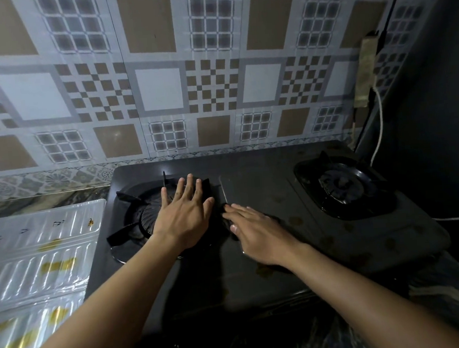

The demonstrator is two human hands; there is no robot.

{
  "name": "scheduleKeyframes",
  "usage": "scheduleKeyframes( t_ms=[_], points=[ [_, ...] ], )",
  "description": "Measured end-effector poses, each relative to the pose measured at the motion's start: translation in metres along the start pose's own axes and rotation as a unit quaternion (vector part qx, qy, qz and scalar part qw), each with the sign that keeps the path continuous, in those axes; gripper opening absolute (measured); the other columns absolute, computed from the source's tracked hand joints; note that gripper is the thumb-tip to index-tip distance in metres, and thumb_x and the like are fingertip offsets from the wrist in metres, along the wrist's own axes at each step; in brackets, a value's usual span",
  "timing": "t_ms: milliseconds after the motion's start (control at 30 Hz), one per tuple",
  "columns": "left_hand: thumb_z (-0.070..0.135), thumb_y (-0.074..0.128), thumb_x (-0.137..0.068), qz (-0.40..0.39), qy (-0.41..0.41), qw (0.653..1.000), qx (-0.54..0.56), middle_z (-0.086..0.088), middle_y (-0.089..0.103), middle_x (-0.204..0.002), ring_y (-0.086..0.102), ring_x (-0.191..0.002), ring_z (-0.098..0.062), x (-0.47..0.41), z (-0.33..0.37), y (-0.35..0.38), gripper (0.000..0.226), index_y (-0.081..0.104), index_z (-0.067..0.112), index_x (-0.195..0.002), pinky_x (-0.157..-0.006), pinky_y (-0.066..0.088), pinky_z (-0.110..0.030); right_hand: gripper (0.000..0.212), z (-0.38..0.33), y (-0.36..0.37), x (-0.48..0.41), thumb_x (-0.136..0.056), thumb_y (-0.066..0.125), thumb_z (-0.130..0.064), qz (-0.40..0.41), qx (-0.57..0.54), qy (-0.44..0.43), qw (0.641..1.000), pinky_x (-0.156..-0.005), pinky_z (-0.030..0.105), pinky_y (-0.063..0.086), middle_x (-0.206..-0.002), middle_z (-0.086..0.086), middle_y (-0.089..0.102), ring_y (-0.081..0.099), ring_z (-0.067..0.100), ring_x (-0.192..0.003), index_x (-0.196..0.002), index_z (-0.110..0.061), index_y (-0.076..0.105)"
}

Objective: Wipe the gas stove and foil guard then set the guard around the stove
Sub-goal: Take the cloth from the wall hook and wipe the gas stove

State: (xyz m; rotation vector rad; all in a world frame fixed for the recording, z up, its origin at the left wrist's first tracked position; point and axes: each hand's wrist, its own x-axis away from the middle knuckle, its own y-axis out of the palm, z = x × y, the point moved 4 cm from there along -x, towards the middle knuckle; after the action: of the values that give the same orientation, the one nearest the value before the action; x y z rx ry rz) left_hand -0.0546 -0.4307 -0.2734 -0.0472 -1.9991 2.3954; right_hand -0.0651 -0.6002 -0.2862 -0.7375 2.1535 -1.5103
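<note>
Left hand flat and spread wide on the left burner. Right hand pressed flat on the gas stove, maybe on a dark cloth, cannot tell. Rub the brown spots hard. Foil guard flat on the counter, left of the stove.

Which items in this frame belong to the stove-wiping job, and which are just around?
Job: black two-burner gas stove; silver ribbed foil guard; left hand; right hand.
Around: white cable; patterned tile wall.
</note>
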Motion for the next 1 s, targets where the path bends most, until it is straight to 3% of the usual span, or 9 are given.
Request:
scheduleKeyframes(
  t_ms=[133,367,533,767,933,1000],
  points=[
    [0.050,0.013,-0.103,-0.004,0.005,1.000,0.010,-0.005,-0.007,-0.167,-0.009,-0.153,-0.021,0.004,0.007,0.000,0.067,0.005,0.012,-0.158,-0.122,-0.003,-0.053,0.049,0.005,-0.002,-0.012,-0.106,0.031,-0.022,0.002,0.018,0.020,1.000,-0.122,0.033,0.010,-0.164,0.003,0.016,0.009,0.015,-0.151,-0.153,-0.012,0.025],
    [0.050,0.012,-0.102,-0.018,0.019,0.999,0.032,-0.005,-0.007,-0.167,-0.009,-0.153,-0.022,0.006,0.009,0.006,0.067,0.006,0.013,-0.158,-0.122,-0.002,-0.053,0.051,0.069,-0.029,-0.031,-0.106,0.029,-0.021,0.020,0.005,0.187,0.982,-0.122,0.038,0.009,-0.164,0.010,0.010,0.008,0.023,-0.151,-0.154,-0.009,0.019],
    [0.051,0.011,-0.102,-0.021,0.025,0.999,0.034,-0.005,-0.007,-0.167,-0.009,-0.153,-0.023,0.003,0.008,0.008,0.068,0.004,0.015,-0.158,-0.122,-0.001,-0.054,0.054,0.102,-0.047,0.000,-0.104,0.032,-0.018,0.034,-0.024,0.286,0.957,-0.120,0.035,0.011,-0.164,0.011,0.007,0.008,0.025,-0.151,-0.155,-0.007,0.016],
    [0.054,0.015,-0.101,0.023,0.029,0.999,0.015,-0.006,-0.010,-0.166,-0.007,-0.153,-0.028,0.019,0.015,-0.005,0.068,0.006,0.019,-0.158,-0.118,-0.002,-0.063,0.046,0.085,-0.042,0.049,-0.104,0.035,-0.021,0.085,-0.025,0.320,0.943,-0.109,0.039,0.030,-0.157,0.016,0.029,0.030,0.031,-0.142,-0.147,-0.005,0.030],
    [0.052,0.014,-0.102,-0.013,0.019,1.000,0.002,-0.003,-0.010,-0.167,-0.012,-0.152,-0.031,0.031,0.008,0.002,0.062,0.002,0.029,-0.158,-0.115,-0.004,-0.069,0.052,0.069,-0.030,0.063,-0.105,0.028,-0.021,0.047,0.024,0.325,0.944,-0.121,0.040,0.010,-0.165,0.012,0.006,0.007,0.025,-0.151,-0.154,-0.008,0.019],
    [0.050,0.015,-0.103,-0.015,0.021,1.000,0.012,-0.004,-0.007,-0.167,-0.011,-0.152,-0.031,0.032,0.007,0.002,0.060,0.003,0.030,-0.158,-0.115,-0.004,-0.069,0.051,0.049,-0.024,0.054,-0.105,0.027,-0.020,0.045,0.027,0.301,0.952,-0.121,0.040,0.007,-0.164,0.013,0.007,0.006,0.025,-0.151,-0.154,-0.007,0.019]
  ],
)
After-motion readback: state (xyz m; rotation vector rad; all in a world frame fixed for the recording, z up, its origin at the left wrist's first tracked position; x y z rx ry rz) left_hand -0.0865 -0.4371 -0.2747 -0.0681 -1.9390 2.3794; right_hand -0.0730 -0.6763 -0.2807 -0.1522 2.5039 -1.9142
